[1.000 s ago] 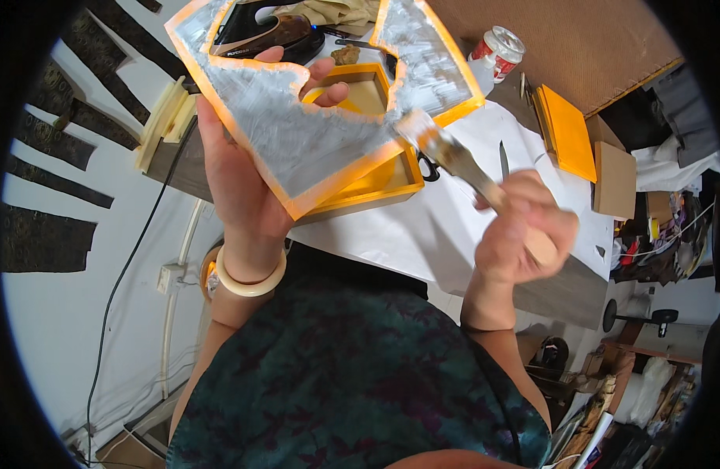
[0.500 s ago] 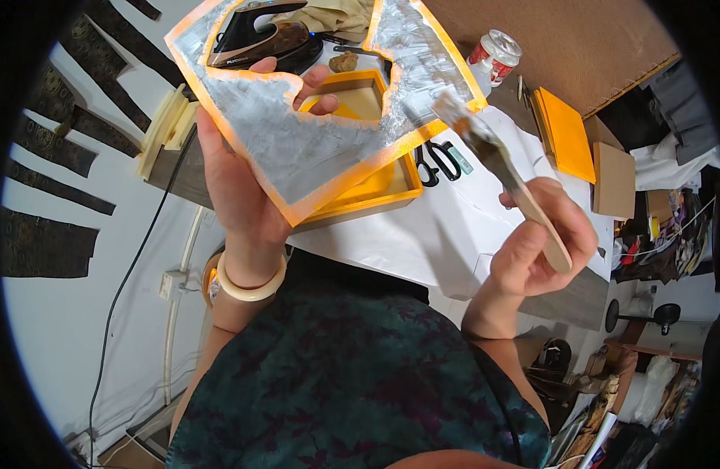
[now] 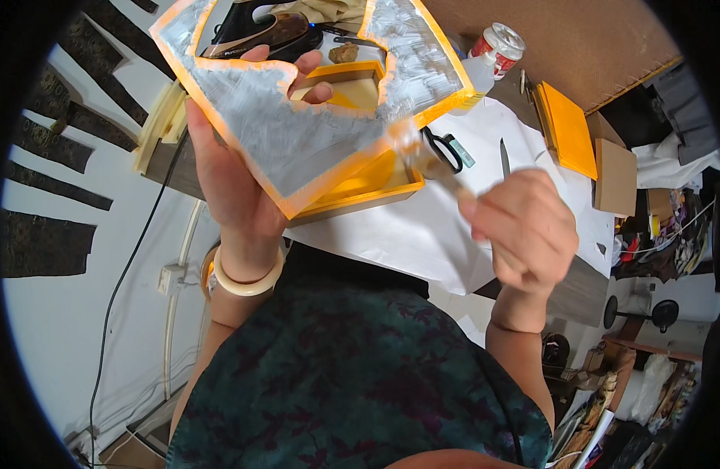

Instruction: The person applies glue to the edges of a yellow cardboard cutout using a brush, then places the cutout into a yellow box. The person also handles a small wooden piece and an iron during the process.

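The person's two hands are well apart: the left hand (image 3: pixel 236 176), its forearm raised upright, grips a grey-coated, orange-edged flat panel with a ragged cut-out (image 3: pixel 270 121) at its lower left side, thumb along the outer edge and fingertips showing through the opening. The right hand (image 3: pixel 532 227) is closed in a fist, knuckles up, around a blurred flat wooden-handled brush (image 3: pixel 432 162), its bristles at the panel's lower right edge. The panel is held tilted above an open yellow-orange box (image 3: pixel 368 200) on the paper-covered tabletop (image 3: pixel 585 295).
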`<state>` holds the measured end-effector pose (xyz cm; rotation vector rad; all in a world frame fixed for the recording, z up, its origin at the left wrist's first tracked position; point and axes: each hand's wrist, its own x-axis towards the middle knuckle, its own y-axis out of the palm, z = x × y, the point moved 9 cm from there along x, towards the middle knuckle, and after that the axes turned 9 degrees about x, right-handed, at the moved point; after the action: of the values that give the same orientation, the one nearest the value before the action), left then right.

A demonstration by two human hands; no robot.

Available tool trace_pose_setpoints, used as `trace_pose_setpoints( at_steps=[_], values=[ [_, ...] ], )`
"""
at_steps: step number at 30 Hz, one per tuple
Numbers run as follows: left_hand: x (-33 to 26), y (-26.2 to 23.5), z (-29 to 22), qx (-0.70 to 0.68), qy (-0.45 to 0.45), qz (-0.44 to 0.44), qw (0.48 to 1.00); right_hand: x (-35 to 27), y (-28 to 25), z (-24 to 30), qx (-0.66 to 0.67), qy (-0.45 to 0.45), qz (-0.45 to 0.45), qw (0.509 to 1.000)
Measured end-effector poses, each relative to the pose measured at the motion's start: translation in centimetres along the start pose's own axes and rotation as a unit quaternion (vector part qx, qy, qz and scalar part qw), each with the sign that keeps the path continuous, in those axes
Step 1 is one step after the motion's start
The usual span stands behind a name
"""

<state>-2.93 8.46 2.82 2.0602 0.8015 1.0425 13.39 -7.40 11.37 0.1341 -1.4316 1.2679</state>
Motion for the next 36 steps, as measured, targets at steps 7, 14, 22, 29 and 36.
trace_pose_setpoints(
  at_steps=[7,14,22,29,36],
  values=[
    [-0.2,-0.2,0.2,0.011,0.004,0.013,1.0,0.4,1.7,1.2,0.015,0.0,0.026,1.0],
    [-0.3,-0.9,0.2,0.009,0.017,0.005,1.0,0.0,3.1,2.3,0.074,-0.022,0.037,0.996],
    [-0.1,-1.6,0.5,0.019,0.027,-0.013,0.999,0.1,3.8,2.5,0.088,-0.013,0.018,0.996],
    [-0.4,-1.5,0.6,0.028,0.051,0.004,0.998,0.2,4.6,2.7,0.102,-0.016,0.022,0.994],
    [-0.1,-1.8,0.2,0.058,0.068,-0.027,0.996,0.1,4.1,2.9,0.134,-0.006,0.021,0.991]
  ],
)
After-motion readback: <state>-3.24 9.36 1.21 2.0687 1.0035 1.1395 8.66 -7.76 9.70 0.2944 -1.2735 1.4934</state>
